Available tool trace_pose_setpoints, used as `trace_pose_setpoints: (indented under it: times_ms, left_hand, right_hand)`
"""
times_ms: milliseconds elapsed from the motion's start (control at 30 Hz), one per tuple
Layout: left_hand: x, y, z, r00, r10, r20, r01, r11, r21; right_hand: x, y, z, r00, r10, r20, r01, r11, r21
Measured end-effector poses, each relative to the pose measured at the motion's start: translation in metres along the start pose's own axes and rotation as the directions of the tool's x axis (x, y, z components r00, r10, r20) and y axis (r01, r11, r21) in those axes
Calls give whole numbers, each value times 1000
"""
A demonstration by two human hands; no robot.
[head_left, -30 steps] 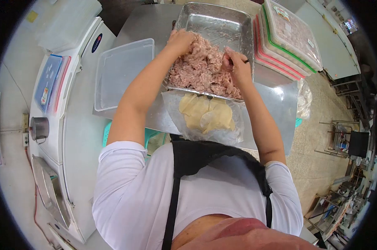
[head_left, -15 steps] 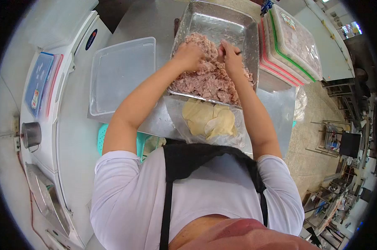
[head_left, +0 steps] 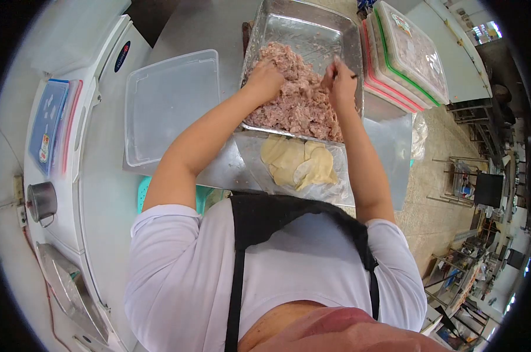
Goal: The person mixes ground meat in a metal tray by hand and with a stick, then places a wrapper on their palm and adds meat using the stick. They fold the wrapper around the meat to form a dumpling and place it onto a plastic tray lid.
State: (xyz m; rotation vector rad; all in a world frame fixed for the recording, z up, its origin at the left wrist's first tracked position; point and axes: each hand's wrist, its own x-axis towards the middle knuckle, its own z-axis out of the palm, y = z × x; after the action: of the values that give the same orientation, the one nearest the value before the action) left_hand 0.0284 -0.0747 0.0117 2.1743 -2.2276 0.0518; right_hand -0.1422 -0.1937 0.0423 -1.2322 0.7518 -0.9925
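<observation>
Pink minced meat (head_left: 297,108) fills the near and left part of a deep metal tray (head_left: 259,35). My left hand (head_left: 265,81) is closed at the left side of the meat, its fingertips turned in; what it holds is hidden. My right hand (head_left: 341,85) is over the right edge of the meat, fingers closed round a thin dark tool (head_left: 354,76), of which only a short end shows. Several round, pale yellow dough wrappers (head_left: 303,161) lie overlapping on clear plastic just in front of the tray.
An open clear plastic container (head_left: 171,105) stands left of the tray on the metal table (head_left: 218,167). Stacked lidded boxes (head_left: 403,56) with red and green rims sit close on the right. A white freezer (head_left: 92,193) is at far left, and a turquoise basket (head_left: 143,193) is below the table edge.
My right hand has moved right, away from my left hand, widening the gap between them over the meat. My left hand has shifted slightly left.
</observation>
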Motion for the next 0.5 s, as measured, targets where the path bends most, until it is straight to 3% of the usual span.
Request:
trace_pose_setpoints:
  times_ms: [67,133,233,333,400,500]
  left_hand:
    - [-7,-10,14,995,29,-91,-39,992,-119]
    - [-12,-14,3,997,9,-80,-23,985,-171]
    - [-22,-15,-12,995,-10,-101,-19,959,-282]
    - [-20,-2,-17,988,-3,-151,-51,934,-352]
    - [-15,2,-11,987,20,-159,-76,930,-360]
    - [-4,4,10,982,78,-174,-125,953,-277]
  right_hand:
    - [-31,-11,2,990,104,94,-102,994,-29]
    - [-37,-35,12,991,102,89,-97,993,-65]
    - [-41,-76,41,978,-77,193,105,985,-135]
    - [-46,-73,67,989,-109,95,119,988,-97]
    - [-49,-20,51,995,-63,75,77,979,-190]
    - [-63,2,38,994,-65,92,79,983,-166]
